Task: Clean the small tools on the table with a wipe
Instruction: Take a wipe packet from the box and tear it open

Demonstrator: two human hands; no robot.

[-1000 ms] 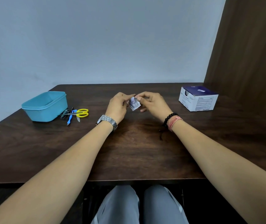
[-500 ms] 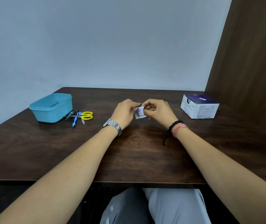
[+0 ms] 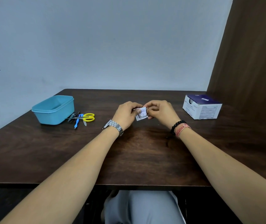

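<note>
Dark wooden table (image 3: pixel 145 151) fills my view, with a pale wall behind it and a brown panel at 2 o'clock. At about 10 o'clock from my hands sits an open turquoise plastic tub (image 3: pixel 53 109), resting on the tabletop. Touching its right side lies a small heap of tools: yellow-handled scissors (image 3: pixel 87 117), a slim blue-handled tool (image 3: pixel 77 121) pointing toward me, and a metal nail clipper (image 3: pixel 72 116) tucked against the tub wall. A few other thin dark pieces lie in the heap; I cannot make them out.

At 12 o'clock, over the middle of the table, my left hand (image 3: pixel 125 114) pinches the left edge of a small white wipe packet (image 3: pixel 141 114), thumb and fingers curled around it. A metal watch (image 3: pixel 113 126) circles that wrist. My right hand (image 3: pixel 160 113) pinches the packet's top right corner in the same curled way, so both hands hold it between them, lifted just above the wood. Black beads and a pinkish thread band (image 3: pixel 180 128) sit on my right wrist.

At 2 o'clock stands a white and navy cardboard box (image 3: pixel 201 107), well apart from my hands. Pale grey trousers show below the table edge at 6 o'clock.
</note>
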